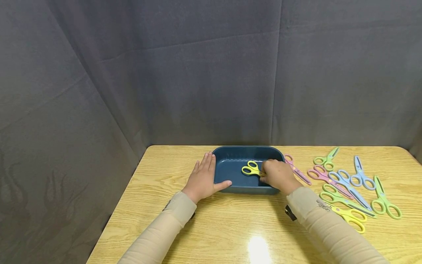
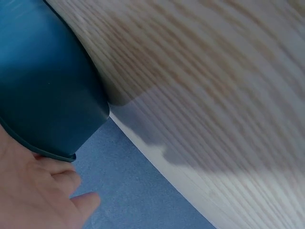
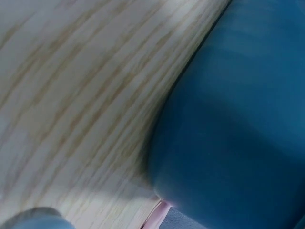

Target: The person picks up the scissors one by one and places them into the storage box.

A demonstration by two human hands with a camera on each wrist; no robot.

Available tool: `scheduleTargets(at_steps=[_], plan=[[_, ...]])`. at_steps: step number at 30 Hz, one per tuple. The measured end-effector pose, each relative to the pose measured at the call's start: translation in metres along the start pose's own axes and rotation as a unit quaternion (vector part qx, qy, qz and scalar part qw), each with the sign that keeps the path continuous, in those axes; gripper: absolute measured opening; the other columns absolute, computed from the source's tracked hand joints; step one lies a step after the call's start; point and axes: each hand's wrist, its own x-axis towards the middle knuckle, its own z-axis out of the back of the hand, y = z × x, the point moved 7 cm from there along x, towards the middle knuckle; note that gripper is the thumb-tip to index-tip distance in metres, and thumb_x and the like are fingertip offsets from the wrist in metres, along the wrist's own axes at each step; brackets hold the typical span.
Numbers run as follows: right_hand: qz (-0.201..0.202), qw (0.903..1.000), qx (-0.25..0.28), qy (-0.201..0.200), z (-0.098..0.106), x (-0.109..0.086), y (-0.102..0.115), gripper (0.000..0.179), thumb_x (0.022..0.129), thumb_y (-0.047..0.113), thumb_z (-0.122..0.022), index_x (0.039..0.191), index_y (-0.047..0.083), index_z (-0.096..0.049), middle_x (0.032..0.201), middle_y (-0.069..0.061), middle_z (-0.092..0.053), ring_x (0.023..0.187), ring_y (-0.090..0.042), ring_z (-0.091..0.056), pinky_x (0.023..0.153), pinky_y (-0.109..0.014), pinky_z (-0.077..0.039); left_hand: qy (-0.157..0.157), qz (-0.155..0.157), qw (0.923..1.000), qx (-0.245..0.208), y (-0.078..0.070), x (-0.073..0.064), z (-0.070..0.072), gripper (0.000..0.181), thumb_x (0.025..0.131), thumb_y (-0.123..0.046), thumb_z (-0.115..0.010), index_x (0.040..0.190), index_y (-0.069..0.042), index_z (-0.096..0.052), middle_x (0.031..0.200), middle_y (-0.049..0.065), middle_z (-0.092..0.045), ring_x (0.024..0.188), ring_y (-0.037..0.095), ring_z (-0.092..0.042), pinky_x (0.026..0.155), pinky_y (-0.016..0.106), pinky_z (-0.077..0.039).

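Note:
A dark blue rectangular tray (image 1: 230, 190) stands near the table's back edge. My right hand (image 1: 278, 175) reaches over its right end and grips yellow scissors (image 1: 252, 168) by the blade end, their handles pointing left inside the tray. Against the tray's left rim rests my left hand (image 1: 202, 179), fingers straight and thumb out over the front rim. In the left wrist view, the fingers (image 2: 62, 176) touch the rim of the tray (image 2: 52, 95). The right wrist view shows the tray's outer wall (image 3: 228, 133); the right hand is out of sight there.
Right of the tray lie pink scissors (image 1: 298, 170), close to its wall. Farther right are several more: green (image 1: 328, 159), blue (image 1: 361, 174), another green (image 1: 380, 200) and yellow scissors (image 1: 349, 215) partly under the right forearm. A grey curtain (image 1: 211, 80) hangs behind the table (image 1: 230, 227).

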Motion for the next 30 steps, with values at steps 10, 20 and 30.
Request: scheduleTargets(at_steps=[10,20,30], plan=[[0.001,1.0,-0.004,0.008,-0.0015,0.0008,-0.0005,0.023,0.081,0.023,-0.086,0.076,0.013,-0.066,0.073,0.001,-0.06,0.064,-0.018,-0.057,0.056,-0.042,-0.049,0.008,0.006,0.9999,0.003,0.0,0.0007,-0.0011,0.115,0.088,-0.081,-0.047,0.161,0.001,-0.012,0.169,0.015,-0.006,0.156,0.027,-0.001,0.124,0.048,-0.008],[0.004,0.9999,-0.002,0.013,-0.0019,0.0005,0.0015,0.023,0.081,0.021,-0.085,0.073,0.014,-0.065,0.072,0.002,-0.059,0.062,-0.017,-0.054,0.054,-0.04,-0.046,0.004,0.004,1.0,-0.002,0.0,-0.0003,-0.0006,0.114,0.088,-0.08,-0.048,0.161,0.001,-0.013,0.169,0.016,-0.007,0.156,0.028,-0.002,0.124,0.049,-0.009],[0.003,0.9999,0.0,0.011,-0.0023,0.0006,0.0017,0.033,0.082,0.019,-0.084,0.065,0.016,-0.056,0.065,0.002,-0.053,0.058,-0.018,-0.049,0.051,-0.035,-0.038,0.002,0.003,1.0,-0.007,0.0013,-0.0007,-0.0024,0.114,0.089,-0.079,-0.048,0.161,0.0,-0.01,0.169,0.015,-0.005,0.156,0.027,0.0,0.124,0.049,-0.007]])
